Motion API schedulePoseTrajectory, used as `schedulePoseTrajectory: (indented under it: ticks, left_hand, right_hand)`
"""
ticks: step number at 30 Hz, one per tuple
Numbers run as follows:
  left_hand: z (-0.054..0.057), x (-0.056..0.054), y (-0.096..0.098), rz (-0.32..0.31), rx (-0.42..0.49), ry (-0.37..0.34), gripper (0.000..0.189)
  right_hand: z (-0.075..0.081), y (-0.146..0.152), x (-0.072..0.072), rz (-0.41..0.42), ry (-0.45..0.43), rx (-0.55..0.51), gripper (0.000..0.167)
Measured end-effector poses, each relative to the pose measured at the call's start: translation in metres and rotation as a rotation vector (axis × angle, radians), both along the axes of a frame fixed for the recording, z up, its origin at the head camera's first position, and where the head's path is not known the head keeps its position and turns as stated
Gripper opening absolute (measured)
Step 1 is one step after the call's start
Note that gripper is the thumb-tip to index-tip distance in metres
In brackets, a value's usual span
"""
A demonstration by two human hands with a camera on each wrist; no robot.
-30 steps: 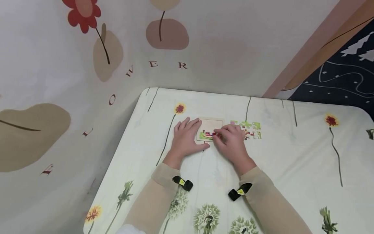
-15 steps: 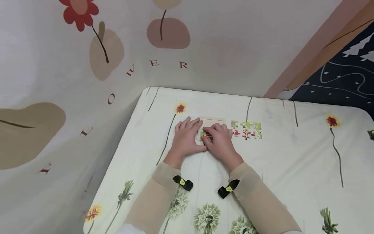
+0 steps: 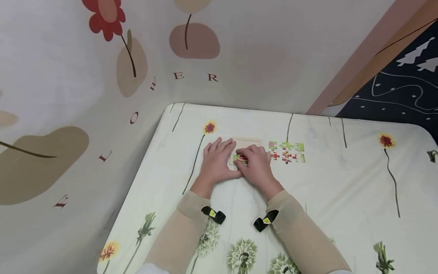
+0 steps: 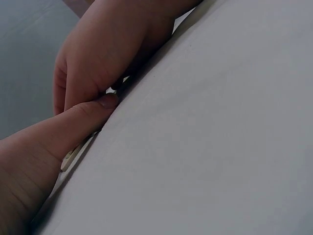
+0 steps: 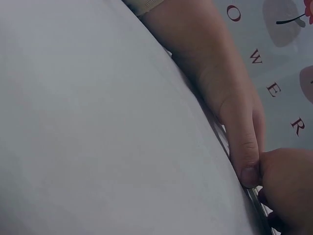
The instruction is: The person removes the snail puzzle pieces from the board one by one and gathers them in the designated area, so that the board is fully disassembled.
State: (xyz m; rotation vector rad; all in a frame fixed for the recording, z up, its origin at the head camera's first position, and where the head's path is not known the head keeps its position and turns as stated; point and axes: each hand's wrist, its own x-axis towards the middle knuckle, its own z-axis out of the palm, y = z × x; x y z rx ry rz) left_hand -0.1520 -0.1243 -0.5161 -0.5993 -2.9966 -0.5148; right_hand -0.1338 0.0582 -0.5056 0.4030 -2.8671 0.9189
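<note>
A shallow wooden puzzle tray (image 3: 248,142) lies on the table, with green and red puzzle pieces (image 3: 242,158) along its near side. My left hand (image 3: 215,161) rests against the tray's left edge, fingers straight and thumb stretched along the near edge. Thumb and forefinger of my right hand (image 3: 257,163) pinch at a red puzzle piece in the near left part of the tray; the hand itself covers the near right part. In the left wrist view, the left thumb (image 4: 80,120) reaches close to the right hand (image 4: 105,54). From the right wrist, the piece is hidden behind the fingers.
Just right of the tray lie several loose puzzle pieces (image 3: 287,152) in green, red and white, set in rows. A white flower-print cloth (image 3: 342,182) covers the table. A printed wall (image 3: 260,83) rises behind its far edge.
My right hand has moved left over the tray, from its near right part to the near left pieces, uncovering more loose pieces. The left hand stays in place.
</note>
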Motion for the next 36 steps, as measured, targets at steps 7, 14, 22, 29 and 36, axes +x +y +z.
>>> schedulePoseTrajectory:
  ticks: [7, 14, 22, 29, 36]
  left_hand:
    - [0.001, 0.0, -0.001, 0.004, -0.003, -0.011, 0.111]
    - [0.0, 0.0, -0.002, -0.003, 0.001, -0.016, 0.111]
    - [0.001, 0.0, -0.001, -0.008, 0.007, -0.017, 0.111]
    - [0.001, 0.002, -0.001, -0.015, 0.021, -0.002, 0.117]
    - [0.0, 0.003, -0.002, -0.006, 0.005, -0.027, 0.119]
  right_hand:
    - [-0.001, 0.0, 0.0, -0.014, 0.005, -0.038, 0.036]
    - [-0.005, 0.001, 0.001, 0.008, 0.066, -0.073, 0.037]
    - [-0.003, 0.007, 0.006, 0.059, 0.121, -0.06, 0.046]
    - [-0.001, 0.021, 0.011, 0.071, 0.242, -0.01, 0.038]
    - [-0.002, 0.047, 0.013, 0.043, 0.207, -0.074, 0.029]
